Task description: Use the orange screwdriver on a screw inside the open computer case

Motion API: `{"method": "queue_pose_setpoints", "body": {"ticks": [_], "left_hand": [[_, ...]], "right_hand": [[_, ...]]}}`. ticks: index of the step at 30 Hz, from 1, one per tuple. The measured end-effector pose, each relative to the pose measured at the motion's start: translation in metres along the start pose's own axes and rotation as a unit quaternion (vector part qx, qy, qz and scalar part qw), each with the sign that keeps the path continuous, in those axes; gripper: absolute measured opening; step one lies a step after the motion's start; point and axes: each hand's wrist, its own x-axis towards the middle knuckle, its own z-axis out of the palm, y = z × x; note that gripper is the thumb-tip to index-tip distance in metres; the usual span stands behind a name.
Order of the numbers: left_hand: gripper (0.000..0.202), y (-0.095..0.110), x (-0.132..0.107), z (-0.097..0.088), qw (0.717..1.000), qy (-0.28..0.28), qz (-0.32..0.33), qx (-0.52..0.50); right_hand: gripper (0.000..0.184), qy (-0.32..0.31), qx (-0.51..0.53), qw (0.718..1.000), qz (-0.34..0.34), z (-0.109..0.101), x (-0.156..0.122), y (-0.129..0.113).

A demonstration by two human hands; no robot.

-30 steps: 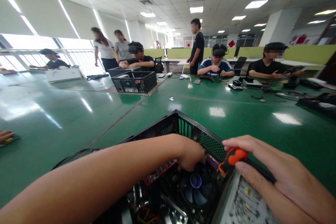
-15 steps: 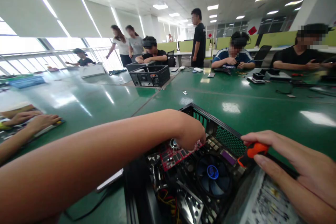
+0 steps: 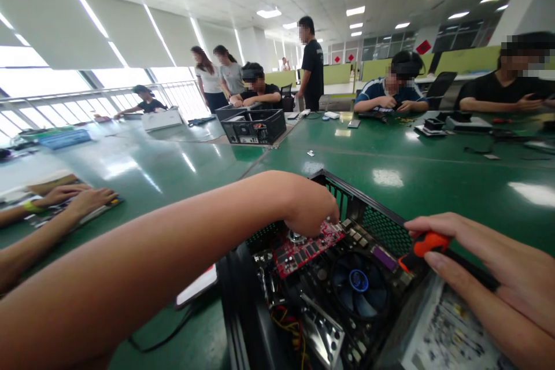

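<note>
My left hand (image 3: 310,211) reaches into a black computer case (image 3: 243,300), its fingers curled by the back end of a red graphics card (image 3: 299,254). The fingertips are mostly hidden, so what they hold does not show. At the right, my right hand (image 3: 485,266) grips an orange and black screwdriver (image 3: 427,245) by its handle, over the case's right edge. Between the hands lies the motherboard with a black CPU fan (image 3: 359,286) with a blue hub. A metal bracket (image 3: 323,332) and yellow and red wires (image 3: 288,324) sit nearer me.
A clear bag of small parts (image 3: 455,324) rests beneath my right hand. A co-worker's hands (image 3: 87,199) lie on a board at the left. Another open computer case (image 3: 254,127) stands across the green table (image 3: 212,170). Several people sit or stand beyond.
The view has shifted slightly. My left hand has risen a little from the graphics card, uncovering more of it. The right hand keeps its grip on the screwdriver.
</note>
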Motion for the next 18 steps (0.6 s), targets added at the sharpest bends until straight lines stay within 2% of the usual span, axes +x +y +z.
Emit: {"method": "queue_pose_setpoints", "body": {"ticks": [3, 6, 10, 13, 18], "left_hand": [[0.054, 0.006, 0.023, 0.004, 0.999, 0.042, 0.02, 0.019], [0.052, 0.012, 0.051, 0.009, 0.998, 0.045, 0.023, 0.024], [0.042, 0.013, 0.079, 0.02, 0.991, 0.053, 0.119, -0.018], [0.039, 0.01, 0.089, 0.031, 0.978, 0.07, 0.179, -0.081], [0.035, 0.006, 0.093, 0.039, 0.982, 0.049, 0.164, -0.084]], "right_hand": [[0.039, 0.007, -0.004, 1.0, 0.016, -0.005, 0.0, -0.005], [0.041, 0.01, -0.007, 0.999, 0.037, -0.01, 0.0, -0.014], [0.039, 0.003, -0.003, 0.999, 0.039, -0.012, 0.003, -0.019], [0.038, 0.005, 0.0, 0.999, 0.031, -0.011, 0.007, -0.018], [0.035, 0.014, 0.006, 1.0, 0.022, -0.012, 0.012, -0.018]]}}
